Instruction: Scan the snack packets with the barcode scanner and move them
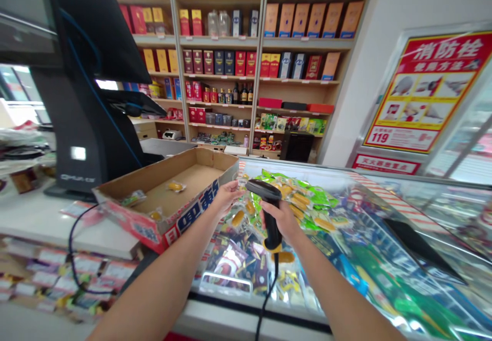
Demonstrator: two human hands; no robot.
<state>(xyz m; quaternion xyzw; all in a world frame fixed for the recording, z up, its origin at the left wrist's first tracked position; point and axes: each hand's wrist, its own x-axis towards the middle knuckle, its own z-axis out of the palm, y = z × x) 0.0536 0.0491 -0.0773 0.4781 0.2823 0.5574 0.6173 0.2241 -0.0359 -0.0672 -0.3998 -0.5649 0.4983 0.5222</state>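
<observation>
Far left of your left fingers stands the black terminal (84, 121), its base on the white counter (111, 233). A black cord (71, 251) loops down past the counter's edge, in front of the packs (49, 272) racked lower down. Nearer, just left of your left fingers, is the open box (203, 177), three small packets (176, 186) lying well apart inside; its printed side runs close beside your left forearm.

Your left hand (227, 197) has its thumb and fingers pinched together, with a small clear packet (244, 177) at their tips, just left of the scanner's head. Beyond both hands, boxes and bottles fill the shelves (172, 64).

Your right hand (283, 218) is wrapped around the grip of the black scanner (265, 192), its head toward your left fingertips. The scanner stands in front of part of the pile (298, 203), yellow and green packaging spread behind and to both sides of your right fingers, on the glass case (230, 315). The scanner's cable (269, 297) hangs down between your forearms.

Well right of your right fingers, a dark panel (423, 246) slants across the case, near striped tape (392, 200). Farther right and higher, a red sign (426, 92) hangs on the wall (353, 85).
</observation>
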